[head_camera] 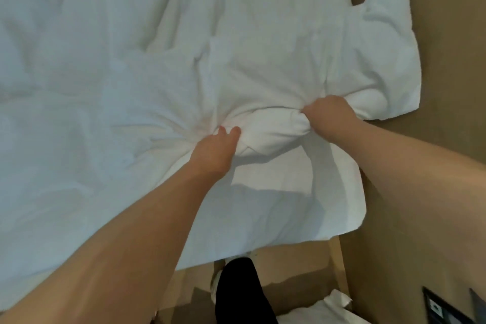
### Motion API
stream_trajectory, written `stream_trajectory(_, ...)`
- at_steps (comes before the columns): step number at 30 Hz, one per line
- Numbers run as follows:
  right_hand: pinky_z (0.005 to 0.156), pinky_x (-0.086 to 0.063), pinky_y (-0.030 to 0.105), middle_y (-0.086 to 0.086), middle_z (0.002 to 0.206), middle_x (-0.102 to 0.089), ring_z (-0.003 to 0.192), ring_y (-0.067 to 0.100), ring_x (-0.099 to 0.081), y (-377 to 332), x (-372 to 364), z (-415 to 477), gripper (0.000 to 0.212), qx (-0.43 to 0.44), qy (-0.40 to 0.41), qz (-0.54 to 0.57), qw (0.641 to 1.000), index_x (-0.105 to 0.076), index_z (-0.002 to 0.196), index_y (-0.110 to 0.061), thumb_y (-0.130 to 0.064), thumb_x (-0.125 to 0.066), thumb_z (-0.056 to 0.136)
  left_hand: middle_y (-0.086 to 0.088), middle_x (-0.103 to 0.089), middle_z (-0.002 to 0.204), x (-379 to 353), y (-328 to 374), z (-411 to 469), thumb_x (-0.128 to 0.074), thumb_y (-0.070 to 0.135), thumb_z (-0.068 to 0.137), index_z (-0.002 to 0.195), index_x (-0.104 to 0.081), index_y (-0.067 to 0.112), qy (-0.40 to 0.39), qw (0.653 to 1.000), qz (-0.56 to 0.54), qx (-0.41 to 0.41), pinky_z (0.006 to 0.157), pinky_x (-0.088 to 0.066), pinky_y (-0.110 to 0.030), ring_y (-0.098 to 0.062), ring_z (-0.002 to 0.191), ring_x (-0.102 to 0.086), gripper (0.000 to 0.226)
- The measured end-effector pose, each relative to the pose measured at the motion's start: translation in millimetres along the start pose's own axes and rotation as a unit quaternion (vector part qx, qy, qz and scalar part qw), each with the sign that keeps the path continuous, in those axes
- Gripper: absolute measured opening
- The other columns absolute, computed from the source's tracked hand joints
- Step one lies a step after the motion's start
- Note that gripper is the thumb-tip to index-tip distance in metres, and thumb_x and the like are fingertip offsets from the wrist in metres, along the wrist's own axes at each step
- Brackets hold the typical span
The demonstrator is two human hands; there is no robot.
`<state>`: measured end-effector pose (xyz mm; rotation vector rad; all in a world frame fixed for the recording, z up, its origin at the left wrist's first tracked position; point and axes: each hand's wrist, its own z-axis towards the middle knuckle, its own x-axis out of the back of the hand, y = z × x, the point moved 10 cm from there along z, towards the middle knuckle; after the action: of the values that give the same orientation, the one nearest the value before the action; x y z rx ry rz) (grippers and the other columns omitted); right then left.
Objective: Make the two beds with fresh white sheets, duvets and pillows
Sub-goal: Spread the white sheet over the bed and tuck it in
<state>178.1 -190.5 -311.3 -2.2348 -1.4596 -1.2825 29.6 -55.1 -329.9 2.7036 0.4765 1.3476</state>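
A rumpled white duvet (pixel 131 66) covers the bed and fills most of the head view. Near its right edge the cloth is bunched into a thick roll (pixel 271 129). My left hand (pixel 215 147) grips the left end of that roll, fingers curled into the fabric. My right hand (pixel 328 113) grips the right end in a fist. A loose corner of the duvet (pixel 389 34) spills over the bed's right side, and another flap (pixel 315 205) hangs down toward me.
A brown wall or headboard panel (pixel 434 192) runs along the right. My dark trouser leg (pixel 242 292) stands on the tan floor (pixel 289 265) below the bed's edge. More white linen (pixel 334 305) lies at the bottom, beside a dark wall plate (pixel 441 308).
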Motion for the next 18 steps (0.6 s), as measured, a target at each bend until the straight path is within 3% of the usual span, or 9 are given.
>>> stream_trajectory(2, 0.086, -0.047, 0.032, 0.003, 0.118, -0.065, 0.108, 0.024, -0.063, 7, -14, -47, 0.030, 0.009, -0.063, -0.022, 0.998, -0.064, 0.119, -0.020, -0.010, -0.046, 0.098, -0.016, -0.047, 0.123, -9, 33, -25, -0.046, -0.003, 0.088, 0.141, -0.029, 0.014, -0.037, 0.997, -0.026, -0.060, 0.079, -0.045, -0.042, -0.038, 0.101, -0.059, 0.058)
stream_trajectory(5, 0.091, -0.051, 0.028, 0.000, 0.120, -0.064, 0.108, 0.019, -0.063, -13, -60, -122, 0.030, 0.013, -0.178, 0.017, 0.984, -0.062, 0.124, -0.021, -0.013, -0.052, 0.097, -0.015, -0.041, 0.134, -39, 67, -75, -0.046, -0.006, 0.088, 0.146, -0.023, 0.017, -0.106, 0.988, -0.018, -0.112, 0.089, -0.046, -0.040, -0.036, 0.112, -0.054, 0.066)
stream_trajectory(8, 0.094, -0.050, 0.031, 0.004, 0.128, -0.058, 0.112, 0.021, -0.061, -38, -101, -177, 0.041, 0.000, -0.256, 0.056, 0.965, -0.052, 0.134, -0.017, -0.020, -0.061, 0.094, -0.016, -0.006, 0.159, -71, 71, -114, -0.047, -0.001, 0.091, 0.152, -0.009, 0.022, -0.192, 0.975, -0.009, -0.109, 0.107, -0.037, -0.048, -0.039, 0.142, -0.022, 0.076)
stream_trajectory(9, 0.099, -0.047, 0.035, 0.009, 0.140, -0.049, 0.122, 0.026, -0.055, -40, -110, -188, 0.053, -0.011, -0.258, 0.060, 0.964, -0.040, 0.143, -0.014, -0.022, -0.060, 0.095, -0.014, 0.006, 0.161, -76, 72, -123, -0.048, 0.008, 0.094, 0.154, -0.003, 0.023, -0.204, 0.972, -0.001, -0.114, 0.113, -0.028, -0.051, -0.038, 0.147, -0.008, 0.076)
stream_trajectory(11, 0.114, -0.030, 0.045, 0.016, 0.160, -0.014, 0.142, 0.038, -0.027, -40, -127, -203, 0.078, -0.039, -0.268, 0.062, 0.961, -0.008, 0.156, -0.016, -0.037, -0.055, 0.097, -0.010, 0.013, 0.161, -81, 75, -128, -0.047, 0.039, 0.097, 0.155, 0.002, 0.022, -0.209, 0.968, 0.015, -0.135, 0.117, -0.015, -0.055, -0.034, 0.148, 0.004, 0.077)
stream_trajectory(13, 0.117, -0.015, 0.052, 0.015, 0.163, 0.004, 0.148, 0.041, -0.008, -45, -132, -204, 0.097, -0.031, -0.305, 0.076, 0.949, 0.005, 0.156, -0.021, -0.062, -0.052, 0.089, -0.009, -0.008, 0.161, -77, 65, -121, -0.039, 0.054, 0.095, 0.152, -0.015, 0.018, -0.175, 0.976, 0.007, -0.130, 0.114, -0.020, -0.054, -0.030, 0.148, -0.011, 0.072)
stream_trajectory(15, 0.110, -0.029, 0.048, 0.013, 0.158, -0.023, 0.141, 0.035, -0.029, -47, -119, -190, 0.081, -0.036, -0.311, 0.145, 0.938, -0.023, 0.153, -0.022, -0.068, -0.043, 0.089, -0.014, -0.046, 0.136, -41, 55, -104, -0.043, 0.039, 0.093, 0.131, -0.047, 0.010, -0.027, 0.992, -0.020, -0.125, 0.097, -0.040, -0.049, -0.033, 0.126, -0.047, 0.048)
stream_trajectory(16, 0.098, -0.039, 0.044, 0.010, 0.145, -0.043, 0.128, 0.030, -0.045, -43, -105, -177, 0.063, -0.047, -0.275, 0.180, 0.943, -0.043, 0.142, -0.021, -0.061, -0.040, 0.093, -0.016, -0.053, 0.125, -21, 47, -95, -0.047, 0.027, 0.088, 0.120, -0.054, 0.008, 0.043, 0.993, -0.017, -0.109, 0.088, -0.044, -0.048, -0.036, 0.114, -0.053, 0.038)
stream_trajectory(18, 0.075, -0.045, 0.037, 0.007, 0.123, -0.054, 0.107, 0.028, -0.055, -16, -60, -145, 0.036, -0.093, -0.106, 0.203, 0.969, -0.055, 0.124, -0.015, -0.037, -0.042, 0.099, -0.016, -0.044, 0.138, 8, 25, -75, -0.050, 0.012, 0.084, 0.125, -0.050, 0.008, 0.088, 0.995, -0.011, -0.041, 0.087, -0.043, -0.046, -0.036, 0.117, -0.049, 0.041)
